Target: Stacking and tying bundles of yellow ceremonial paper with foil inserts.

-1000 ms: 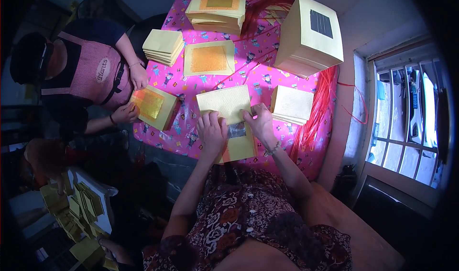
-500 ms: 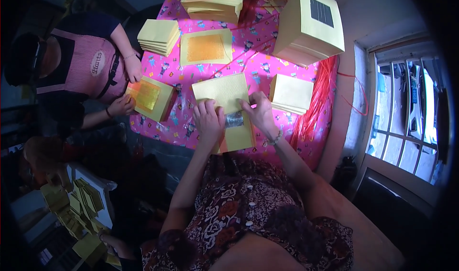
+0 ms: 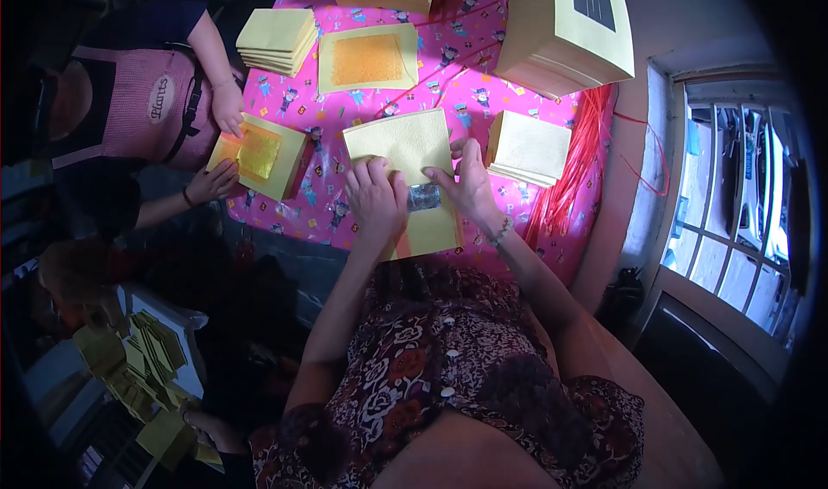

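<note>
In front of me on the table lies a yellow paper stack (image 3: 397, 148) with a silver foil patch (image 3: 423, 197) on the part nearer me. My left hand (image 3: 377, 197) rests on its left side, palm down, fingers laid on the paper and thumb beside the foil. At the right edge is my right hand (image 3: 470, 183): the thumb touches the paper by the foil's upper corner, while the fingers stand raised and apart beyond the edge. The lower left of the stack is partly hidden under my left hand and wrist.
Pink patterned cloth (image 3: 332, 174) covers the table. Yellow paper stacks (image 3: 530, 148) and a tall block of paper (image 3: 561, 36) stand around it, with red strands (image 3: 569, 191) at the right. A co-worker's hands (image 3: 216, 181) touch a gold-patched stack (image 3: 263, 157) at left.
My right hand's fingers have lifted and spread; its thumb stays on the paper. My left hand keeps its place on the stack. The whole view has shifted slightly.
</note>
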Motion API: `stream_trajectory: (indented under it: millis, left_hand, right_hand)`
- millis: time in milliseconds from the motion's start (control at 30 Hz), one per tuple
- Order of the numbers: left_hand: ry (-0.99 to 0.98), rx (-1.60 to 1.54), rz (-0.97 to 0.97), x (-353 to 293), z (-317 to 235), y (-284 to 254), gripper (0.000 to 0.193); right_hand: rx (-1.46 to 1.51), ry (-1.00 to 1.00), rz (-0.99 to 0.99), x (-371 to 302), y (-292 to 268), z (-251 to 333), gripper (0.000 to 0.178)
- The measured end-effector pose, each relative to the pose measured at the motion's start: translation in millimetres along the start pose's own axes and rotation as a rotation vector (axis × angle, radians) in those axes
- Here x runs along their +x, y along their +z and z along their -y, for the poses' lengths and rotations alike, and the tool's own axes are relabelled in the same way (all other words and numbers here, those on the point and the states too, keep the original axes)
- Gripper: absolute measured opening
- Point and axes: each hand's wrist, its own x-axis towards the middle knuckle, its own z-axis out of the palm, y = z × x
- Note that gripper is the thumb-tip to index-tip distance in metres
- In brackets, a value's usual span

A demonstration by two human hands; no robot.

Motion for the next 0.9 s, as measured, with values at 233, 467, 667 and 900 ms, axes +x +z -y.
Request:
stream_trajectory:
  millis: [233,467,667,900]
  left_hand:
    - [0.007,0.003,0.014,2,0,3,0.056]
    - [-0.028,0.013,0.009,-1,2,8,0.058]
    - [-0.046,-0.01,0.008,-5,3,7,0.056]
    - [-0.035,-0.051,0.0,-1,1,2,0.054]
  right_hand:
    - [0.275,0.125,0.04,5,-1,-21,0.056]
    - [0.464,0.291,0.224,4,-13,-21,0.053]
    - [0.204,-0.009,0.047,1,10,-6,0.088]
    - [0.229,0.047,0.051,2,22,-25,0.093]
